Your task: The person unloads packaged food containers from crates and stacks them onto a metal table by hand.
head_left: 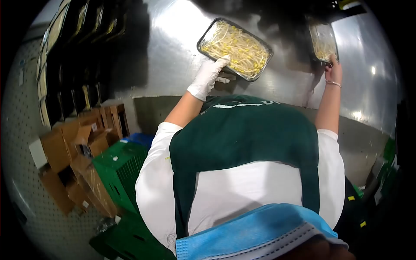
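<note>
Black tray, full of yellow-headed sprouts, over steel table; whether touching, cannot tell. Gloved left hand clamped on its near edge. Bare right hand, well apart, grips near end of second tray, sprouts inside. At left, stacked dark containers, contents mostly in shadow. Below, green crate beside cardboard boxes.

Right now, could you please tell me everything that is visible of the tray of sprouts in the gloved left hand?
The tray is black, plastic-looking and rectangular, with rounded corners. It is filled with pale sprouts with yellow heads; the shine over them may mean clear film. It is slantwise in view, over the metal table. The white-gloved left hand grips its near long edge, thumb over the rim. Whether its base touches the table cannot be told.
</note>
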Demonstrator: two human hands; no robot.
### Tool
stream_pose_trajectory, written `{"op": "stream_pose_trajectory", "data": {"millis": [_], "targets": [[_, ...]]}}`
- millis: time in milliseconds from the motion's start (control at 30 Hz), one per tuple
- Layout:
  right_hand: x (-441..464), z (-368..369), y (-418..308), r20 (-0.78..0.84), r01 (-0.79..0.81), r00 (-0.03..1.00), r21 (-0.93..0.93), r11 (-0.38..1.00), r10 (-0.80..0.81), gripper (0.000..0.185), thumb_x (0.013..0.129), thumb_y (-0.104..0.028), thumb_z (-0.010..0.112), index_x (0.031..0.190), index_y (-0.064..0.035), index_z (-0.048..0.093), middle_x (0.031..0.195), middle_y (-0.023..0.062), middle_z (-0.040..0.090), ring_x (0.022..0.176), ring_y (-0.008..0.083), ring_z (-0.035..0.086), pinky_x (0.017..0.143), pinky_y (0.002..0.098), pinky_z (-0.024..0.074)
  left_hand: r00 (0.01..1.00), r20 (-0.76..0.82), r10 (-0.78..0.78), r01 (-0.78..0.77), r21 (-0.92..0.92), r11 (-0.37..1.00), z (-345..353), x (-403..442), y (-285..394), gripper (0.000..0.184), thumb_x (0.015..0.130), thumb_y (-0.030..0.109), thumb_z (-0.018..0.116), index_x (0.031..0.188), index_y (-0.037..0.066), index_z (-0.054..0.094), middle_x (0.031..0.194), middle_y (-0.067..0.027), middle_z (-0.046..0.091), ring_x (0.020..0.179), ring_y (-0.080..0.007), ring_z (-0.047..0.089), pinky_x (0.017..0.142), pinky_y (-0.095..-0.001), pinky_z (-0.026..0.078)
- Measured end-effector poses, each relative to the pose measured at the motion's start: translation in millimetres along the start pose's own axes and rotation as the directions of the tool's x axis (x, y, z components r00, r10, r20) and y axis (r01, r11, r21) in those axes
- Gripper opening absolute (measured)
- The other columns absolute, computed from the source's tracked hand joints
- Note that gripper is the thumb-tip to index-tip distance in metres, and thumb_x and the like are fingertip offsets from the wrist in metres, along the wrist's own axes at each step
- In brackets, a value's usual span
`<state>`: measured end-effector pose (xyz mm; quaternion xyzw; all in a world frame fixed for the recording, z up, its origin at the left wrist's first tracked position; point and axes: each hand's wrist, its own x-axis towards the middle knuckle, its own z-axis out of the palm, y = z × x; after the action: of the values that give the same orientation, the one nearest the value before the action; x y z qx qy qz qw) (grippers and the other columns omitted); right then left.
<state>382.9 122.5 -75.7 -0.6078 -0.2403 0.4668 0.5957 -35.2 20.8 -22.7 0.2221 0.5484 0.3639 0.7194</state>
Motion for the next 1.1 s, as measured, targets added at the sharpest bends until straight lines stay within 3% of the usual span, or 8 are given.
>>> {"op": "stream_pose_trajectory", "data": {"millis": [133, 300, 367, 567, 700, 800, 933, 1100], "targets": [[-78, 1, -15, 0.171, -0.089, 0.984, 0.244, 0.966, 0.048, 0.006, 0.080, -0.005, 0.052, 0.076, -0.0013, 0.048, 0.067, 0.0061, 0.052, 0.044, 0.0076, 0.040, 0.036, 0.0179, 0.0300, 0.999, 0.003, 0.050, -0.049, -0.150, 0.988, 0, -2, -14, 0.023, 0.081, 0.017, 0.053, 0.095, -0.001, 0.052, 0.082, -0.0106, 0.060, 0.067, -0.0174, 0.059, 0.053, -0.0254, 0.049], [-187, 122, -45, 0.283, -0.233, 0.935, 0.037, 0.972, 0.214, 0.030, 0.082, -0.010, 0.050, 0.109, 0.0003, 0.046, 0.084, 0.0020, 0.057, 0.053, 0.0024, 0.048, 0.042, 0.0136, 0.0341, 0.991, -0.048, 0.127, -0.136, -0.294, 0.946, 0, -6, -22, 0.017, 0.079, 0.009, 0.052, 0.092, -0.001, 0.053, 0.077, -0.0064, 0.057, 0.065, -0.0133, 0.056, 0.055, -0.0259, 0.049], [-182, 145, -14, 0.614, -0.153, 0.776, -0.043, 0.987, 0.147, 0.026, 0.081, -0.014, 0.054, 0.104, -0.0027, 0.052, 0.077, -0.0004, 0.056, 0.053, 0.0027, 0.046, 0.043, 0.0140, 0.0313, 0.979, -0.054, 0.194, -0.201, -0.329, 0.923, -6, -20, -16, 0.016, 0.078, 0.006, 0.052, 0.092, -0.002, 0.053, 0.079, -0.0071, 0.058, 0.067, -0.0142, 0.056, 0.058, -0.0269, 0.049], [-216, 234, -11, 0.852, 0.208, 0.522, -0.162, 0.965, 0.030, 0.056, 0.080, -0.019, 0.057, 0.126, -0.0013, 0.029, 0.122, 0.0127, 0.039, 0.079, 0.0119, 0.056, 0.056, 0.0179, 0.0396, 0.845, -0.493, 0.207, -0.471, -0.502, 0.726, -115, -58, 3, 0.028, 0.082, 0.018, 0.050, 0.107, 0.007, 0.048, 0.098, -0.0077, 0.056, 0.085, -0.0201, 0.056, 0.066, -0.0335, 0.050], [-187, 213, 4, 0.645, 0.249, 0.764, -0.264, 0.932, -0.021, 0.052, 0.079, -0.022, 0.058, 0.121, -0.0025, 0.035, 0.114, 0.0098, 0.046, 0.082, 0.0123, 0.054, 0.062, 0.0198, 0.0402, 0.762, -0.612, 0.213, -0.475, -0.305, 0.825, -212, -75, 40, 0.030, 0.085, 0.020, 0.044, 0.109, 0.003, 0.047, 0.105, -0.0122, 0.053, 0.092, -0.0251, 0.053, 0.072, -0.0409, 0.048], [-139, 165, 14, 0.197, 0.163, 0.976, -0.351, 0.922, -0.097, 0.043, 0.077, -0.026, 0.061, 0.108, -0.0028, 0.042, 0.102, 0.0051, 0.050, 0.079, 0.0115, 0.052, 0.061, 0.0225, 0.0390, 0.785, -0.570, 0.242, -0.510, -0.374, 0.775, -274, -64, 60, 0.030, 0.085, 0.021, 0.042, 0.107, 0.002, 0.048, 0.101, -0.0139, 0.054, 0.087, -0.0267, 0.054, 0.064, -0.0406, 0.050], [-85, 103, -7, -0.271, 0.173, 0.933, -0.234, 0.957, -0.235, 0.034, 0.075, -0.028, 0.062, 0.095, -0.0060, 0.046, 0.089, 0.0029, 0.054, 0.080, 0.0135, 0.049, 0.059, 0.0278, 0.0377, 0.754, -0.541, 0.372, -0.587, -0.301, 0.752, -321, -38, 77, 0.029, 0.088, 0.018, 0.037, 0.110, 0.001, 0.045, 0.110, -0.0128, 0.048, 0.103, -0.0261, 0.043, 0.092, -0.0464, 0.032], [-20, 124, -54, -0.388, 0.180, 0.903, -0.051, 0.982, -0.186, 0.074, 0.063, -0.044, 0.070, 0.112, 0.0002, 0.037, 0.104, 0.0136, 0.045, 0.085, 0.0241, 0.047, 0.063, 0.0341, 0.0406, 0.642, -0.694, 0.328, -0.659, -0.279, 0.699, -304, -21, 57, 0.033, 0.088, 0.021, 0.038, 0.101, -0.008, 0.045, 0.099, -0.0200, 0.052, 0.089, -0.0273, 0.051, 0.078, -0.0366, 0.045]]}}
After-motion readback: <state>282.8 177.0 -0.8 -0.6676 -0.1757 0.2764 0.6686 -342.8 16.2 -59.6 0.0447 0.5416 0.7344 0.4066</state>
